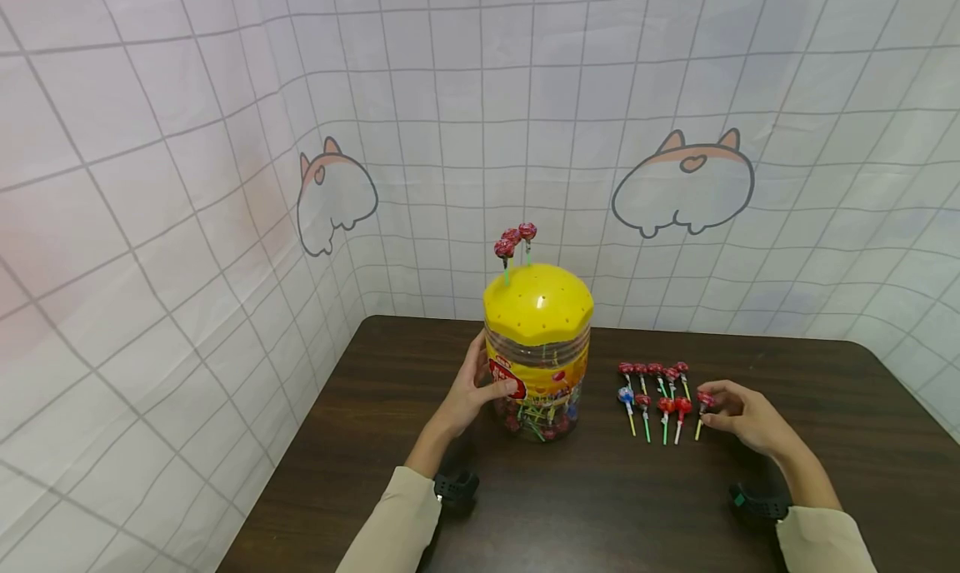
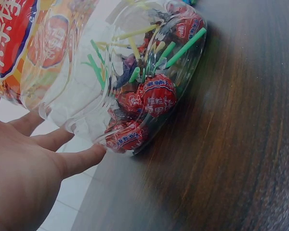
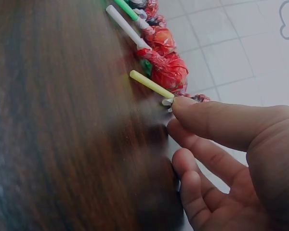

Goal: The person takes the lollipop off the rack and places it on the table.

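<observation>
A clear plastic candy jar (image 1: 534,411) with a domed yellow lid (image 1: 540,302) stands on the table, holding several lollipops (image 2: 159,95). My left hand (image 1: 471,390) holds its left side, thumb across the front label and fingers round the side. Three red lollipops (image 1: 505,248) stand upright in holes at the lid's back left. To the right, several lollipops (image 1: 666,405) lie in two rows. At the front row's right end, my right hand (image 1: 742,419) pinches a yellow-stick lollipop (image 3: 151,84) between thumb and finger; its wrapped head is mostly hidden in the right wrist view.
The dark wood table (image 1: 570,506) has its back edge close to a white grid-patterned curtain (image 1: 465,140) with cartoon animals on it. Small holes dot the yellow lid. A blue-wrapped lollipop (image 1: 626,396) lies at the front row's left end.
</observation>
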Motion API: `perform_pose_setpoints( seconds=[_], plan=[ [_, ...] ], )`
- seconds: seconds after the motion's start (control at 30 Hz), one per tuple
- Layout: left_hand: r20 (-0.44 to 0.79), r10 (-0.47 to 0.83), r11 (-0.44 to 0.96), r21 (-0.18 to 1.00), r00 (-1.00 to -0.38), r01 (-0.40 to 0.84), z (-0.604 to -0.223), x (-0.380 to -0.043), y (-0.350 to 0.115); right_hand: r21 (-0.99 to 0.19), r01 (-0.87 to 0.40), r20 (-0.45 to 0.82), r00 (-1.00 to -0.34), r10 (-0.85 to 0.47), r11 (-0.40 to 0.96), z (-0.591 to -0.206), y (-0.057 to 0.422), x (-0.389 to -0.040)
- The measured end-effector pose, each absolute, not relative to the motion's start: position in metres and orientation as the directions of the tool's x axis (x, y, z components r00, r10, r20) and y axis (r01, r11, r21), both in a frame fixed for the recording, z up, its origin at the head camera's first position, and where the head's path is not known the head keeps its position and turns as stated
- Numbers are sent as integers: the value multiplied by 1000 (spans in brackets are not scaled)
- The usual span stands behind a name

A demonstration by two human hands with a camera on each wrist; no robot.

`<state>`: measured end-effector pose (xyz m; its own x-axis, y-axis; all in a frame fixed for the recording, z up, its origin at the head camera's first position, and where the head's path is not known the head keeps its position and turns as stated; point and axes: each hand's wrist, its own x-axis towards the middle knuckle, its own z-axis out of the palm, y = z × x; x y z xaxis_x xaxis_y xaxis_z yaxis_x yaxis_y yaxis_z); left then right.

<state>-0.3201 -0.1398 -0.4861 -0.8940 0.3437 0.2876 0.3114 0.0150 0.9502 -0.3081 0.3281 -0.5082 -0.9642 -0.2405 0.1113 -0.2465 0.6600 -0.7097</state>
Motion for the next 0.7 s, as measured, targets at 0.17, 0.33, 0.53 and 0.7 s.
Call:
perform_pose_setpoints(
  seconds=[0.17, 0.33, 0.53, 0.7],
  plan=[
    [282, 340, 20, 951, -897, 307, -485, -319, -140, -687, -218, 74, -970, -232, 693, -508, 327, -310],
    [284, 343, 11, 952, -895, 306, -485, -320, -140, -677, -203, 54, -972, -227, 708, -507, 325, -311],
    [283, 346, 8, 953, -895, 304, -485, -320, -140, -672, -208, 57, -971, -230, 711, -506, 324, -311],
    [280, 349, 11, 953, -894, 303, -485, -320, -140, -672, -217, 59, -969, -241, 708, -506, 323, -310]
  ],
)
